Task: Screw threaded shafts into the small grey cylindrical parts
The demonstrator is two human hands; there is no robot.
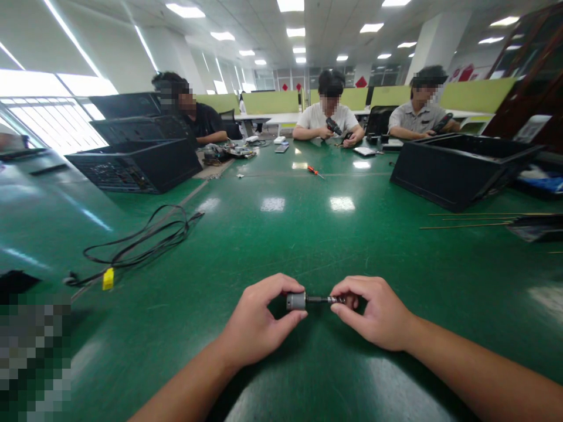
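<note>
Just above the green tabletop, in the lower middle of the head view, a small grey cylinder with a thin metal shaft point(296, 301) lies level between my hands. My left hand point(264, 319) grips the cylinder end between thumb and forefinger, its fingertips on the top and bottom edges. From the cylinder the dark shaft runs right to a ridged, spiral-looking end. There my right hand point(376, 313) is closed in a pinch around the shaft. The fingers hide part of that tip.
A looped black cable point(145, 243) with a yellow tag lies left. Open black computer cases point(132, 167) stand at both sides. An orange screwdriver point(313, 170) rests mid-table. Thin rods point(466, 224) lie at right. Three people sit across the table, two holding power drills.
</note>
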